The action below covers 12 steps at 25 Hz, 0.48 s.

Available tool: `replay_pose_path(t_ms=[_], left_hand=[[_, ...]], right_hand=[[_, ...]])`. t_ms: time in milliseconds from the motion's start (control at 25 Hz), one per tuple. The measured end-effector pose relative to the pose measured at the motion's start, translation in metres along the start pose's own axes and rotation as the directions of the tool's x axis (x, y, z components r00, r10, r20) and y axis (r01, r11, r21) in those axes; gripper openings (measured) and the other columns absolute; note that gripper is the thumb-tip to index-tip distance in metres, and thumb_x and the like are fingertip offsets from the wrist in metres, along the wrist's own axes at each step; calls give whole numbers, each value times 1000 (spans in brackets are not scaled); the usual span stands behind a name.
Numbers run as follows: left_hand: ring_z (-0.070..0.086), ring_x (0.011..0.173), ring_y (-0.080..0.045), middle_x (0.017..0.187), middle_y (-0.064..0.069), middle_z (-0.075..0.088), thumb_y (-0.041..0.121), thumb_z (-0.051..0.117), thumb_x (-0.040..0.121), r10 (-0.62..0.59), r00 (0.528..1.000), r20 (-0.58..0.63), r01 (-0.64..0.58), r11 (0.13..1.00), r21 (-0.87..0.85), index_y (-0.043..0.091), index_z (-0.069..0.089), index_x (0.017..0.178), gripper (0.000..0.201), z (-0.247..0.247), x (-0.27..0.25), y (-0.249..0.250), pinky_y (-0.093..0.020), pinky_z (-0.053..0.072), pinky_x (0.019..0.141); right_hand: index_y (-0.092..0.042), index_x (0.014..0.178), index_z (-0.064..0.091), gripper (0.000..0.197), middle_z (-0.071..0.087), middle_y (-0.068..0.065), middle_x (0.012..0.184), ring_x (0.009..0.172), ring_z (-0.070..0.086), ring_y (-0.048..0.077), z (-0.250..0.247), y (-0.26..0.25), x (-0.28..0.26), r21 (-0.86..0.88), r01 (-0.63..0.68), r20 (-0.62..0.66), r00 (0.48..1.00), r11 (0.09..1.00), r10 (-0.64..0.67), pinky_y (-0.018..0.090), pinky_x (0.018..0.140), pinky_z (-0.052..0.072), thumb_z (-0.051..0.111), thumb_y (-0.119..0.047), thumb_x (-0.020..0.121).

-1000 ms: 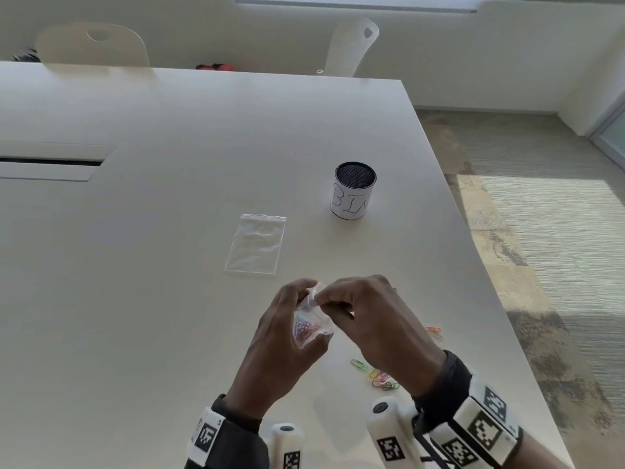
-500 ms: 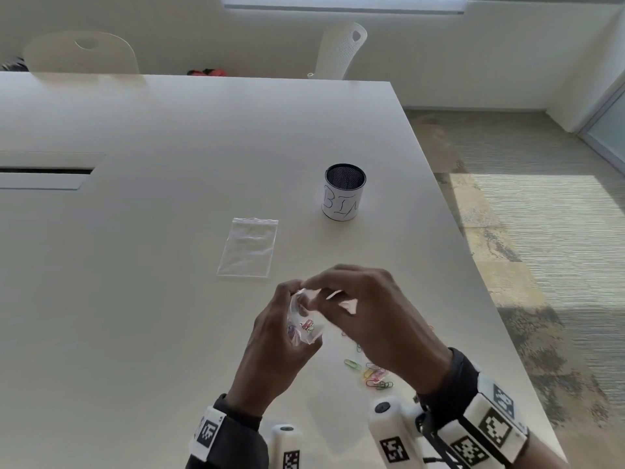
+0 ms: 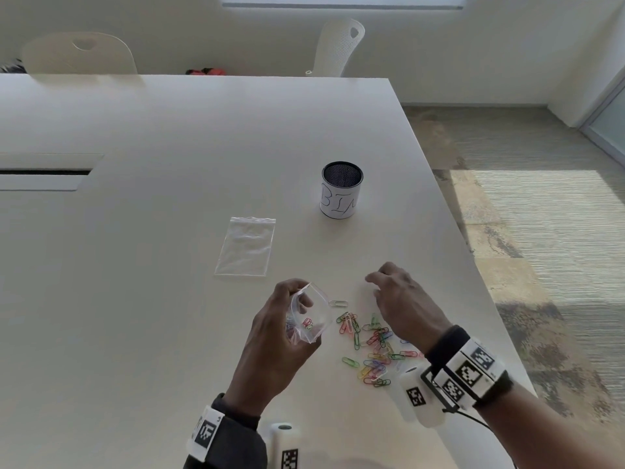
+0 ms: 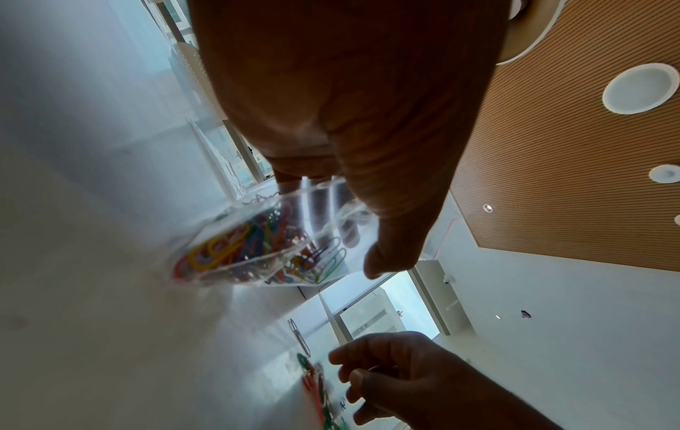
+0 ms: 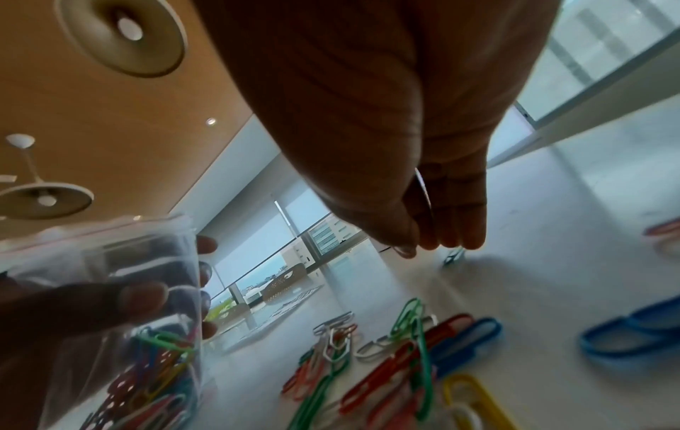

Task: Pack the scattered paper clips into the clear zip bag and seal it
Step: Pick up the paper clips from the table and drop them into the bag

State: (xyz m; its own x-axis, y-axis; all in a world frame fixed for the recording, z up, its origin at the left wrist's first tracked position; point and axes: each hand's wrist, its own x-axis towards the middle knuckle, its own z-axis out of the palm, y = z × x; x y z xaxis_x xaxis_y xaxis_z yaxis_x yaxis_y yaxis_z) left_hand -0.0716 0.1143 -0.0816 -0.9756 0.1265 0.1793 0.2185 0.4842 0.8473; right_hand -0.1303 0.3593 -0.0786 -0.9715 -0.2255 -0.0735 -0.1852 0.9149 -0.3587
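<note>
Left hand (image 3: 277, 336): your fingers and thumb curl round the clear zip bag (image 3: 309, 316), holding it just above the surface (image 3: 142, 299) with its mouth gaping toward the right
Right hand (image 3: 402, 302): it hovers over the far edge of the heap, fingers loosely curled; the right wrist view shows what looks like a thin wire loop between thumb and fingers, but you cannot tell for sure that a clip is pinched there
Bag contents: a small bunch of coloured clips lies in the bottom corner, so the film sags there
Loose paper clips (image 3: 372, 346): a tangled heap on the surface just right of the bag, with one pale clip (image 3: 338, 303) lying apart, near the bag's mouth
How the bag handles: thin, soft and slick, likely to fold shut, so keep your grip at the rim beside the zip strip
How the clips handle: light, stiff and smooth; they hook together, so pinch a few by their loops or drag them to the edge
Other things: a spare bag (image 3: 246, 247) lies flat farther off, and a mesh cup (image 3: 341, 189) stands beyond it
</note>
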Motion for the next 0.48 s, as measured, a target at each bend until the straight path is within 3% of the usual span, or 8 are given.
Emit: replay_pose_path(t_ms=[80,200,280,360,480], left_hand=[[63,102,-13,106,15,63,13,88,80,-6,1000,-3,6,1000,3,30,53,126,61,0,0,0,-15,55,72],[64,102,-11,106,16,63,14,88,80,-1,1000,-6,1,1000,10,30,53,127,61,-2,-1,0,-18,56,74],[64,103,-10,106,16,63,14,88,80,3,1000,-10,-2,1000,20,30,52,126,61,-2,0,-1,-16,55,75],[63,104,-10,107,16,63,13,88,80,5,1000,-12,-5,1000,25,30,52,126,62,-2,0,-1,-14,54,76],[63,105,-11,107,16,62,13,88,80,5,1000,-7,-5,1000,22,31,51,127,62,-1,0,0,-13,54,76]], right_hand=[[-9,127,68,33,61,6,118,112,63,23,4,-6,-3,-10,3,30,1000,1000,-2,25,94,53,46,1,103],[-14,120,72,30,65,-1,117,103,65,13,1,-17,-9,181,47,127,989,982,-71,14,86,51,48,-4,105],[-15,117,74,29,67,-3,115,98,66,9,-6,-21,-7,263,66,78,993,962,-89,12,83,51,50,-5,105],[-15,123,71,31,65,-2,120,105,65,13,-8,-17,-1,157,67,3,998,985,-68,21,89,55,49,-4,104],[-9,128,63,38,57,6,123,116,56,23,-5,-16,2,-44,-59,82,995,997,62,32,96,55,43,3,98]])
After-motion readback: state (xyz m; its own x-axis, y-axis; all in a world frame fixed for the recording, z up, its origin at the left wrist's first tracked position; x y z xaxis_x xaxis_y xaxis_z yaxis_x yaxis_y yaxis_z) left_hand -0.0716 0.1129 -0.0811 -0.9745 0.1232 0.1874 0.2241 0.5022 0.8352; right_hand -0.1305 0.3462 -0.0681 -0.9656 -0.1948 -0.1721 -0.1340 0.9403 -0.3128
